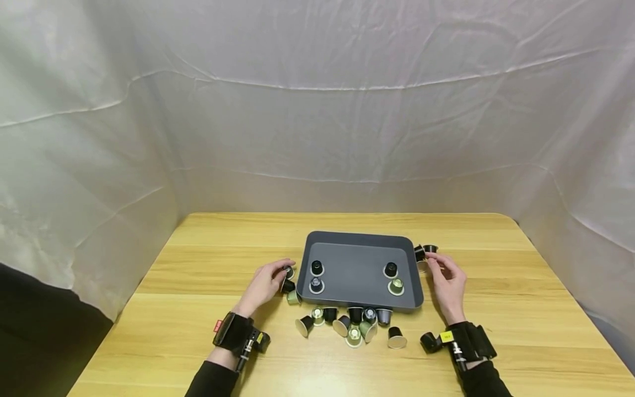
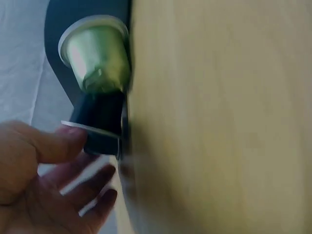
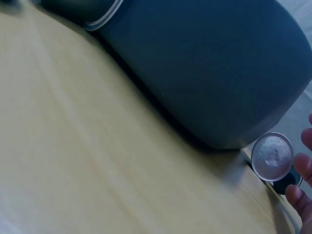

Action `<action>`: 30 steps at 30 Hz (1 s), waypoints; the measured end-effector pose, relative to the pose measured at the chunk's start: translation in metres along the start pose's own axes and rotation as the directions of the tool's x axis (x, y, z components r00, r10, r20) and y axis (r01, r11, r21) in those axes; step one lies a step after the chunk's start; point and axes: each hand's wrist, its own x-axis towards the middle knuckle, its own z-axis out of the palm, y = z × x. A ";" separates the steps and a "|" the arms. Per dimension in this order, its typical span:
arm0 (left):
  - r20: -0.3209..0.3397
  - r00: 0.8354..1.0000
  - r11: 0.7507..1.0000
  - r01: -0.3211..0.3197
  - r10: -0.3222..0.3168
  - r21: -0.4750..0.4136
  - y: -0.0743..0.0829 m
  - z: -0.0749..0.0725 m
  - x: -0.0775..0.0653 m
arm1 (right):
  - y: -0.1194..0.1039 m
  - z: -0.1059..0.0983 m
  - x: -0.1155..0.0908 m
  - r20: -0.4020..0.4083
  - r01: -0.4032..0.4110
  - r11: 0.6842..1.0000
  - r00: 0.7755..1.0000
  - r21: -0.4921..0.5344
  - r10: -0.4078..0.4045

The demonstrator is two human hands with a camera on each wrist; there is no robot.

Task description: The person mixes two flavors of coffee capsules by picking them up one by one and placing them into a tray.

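At the left of the grey tray (image 1: 359,267), my left hand (image 1: 263,284) bends its thumb and fingers about a dark coffee capsule (image 1: 289,271). In the left wrist view its thumb overlaps the rim of a black capsule (image 2: 100,113), and a green capsule (image 2: 100,58) leans above that. Past the tray's right side, my right hand (image 1: 450,284) has thumb and forefinger closed about a dark capsule (image 3: 285,184), largely hidden by the fingers. A capsule with a pale foil lid (image 3: 273,157) faces the right wrist camera beside it. Another black capsule (image 1: 431,248) stands just behind these fingertips.
Two dark capsules stand inside the tray on the left; a black capsule (image 1: 391,269) and a green capsule (image 1: 396,285) stand on the right. Several more, including a gold-green capsule (image 1: 354,334), lie along the tray's front. The wooden table (image 1: 173,331) backs onto white cloth (image 1: 347,138).
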 end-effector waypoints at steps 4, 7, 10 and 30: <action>0.020 0.996 0.994 -0.086 0.085 0.066 -0.002 -0.002 0.002 | -0.004 0.000 -0.001 0.002 0.009 1.000 1.000 0.006 -0.009; 0.035 0.994 0.989 -0.109 0.106 0.097 -0.002 -0.004 0.004 | -0.017 0.002 -0.004 0.007 0.004 1.000 1.000 0.011 -0.004; 0.052 0.994 0.988 -0.097 0.091 0.119 -0.002 -0.006 0.004 | -0.031 0.004 -0.008 0.015 -0.008 1.000 1.000 0.008 0.007; 0.058 0.998 0.962 -0.028 0.012 0.272 0.005 -0.012 0.007 | -0.001 -0.001 0.000 0.019 -0.099 0.993 0.995 0.069 0.098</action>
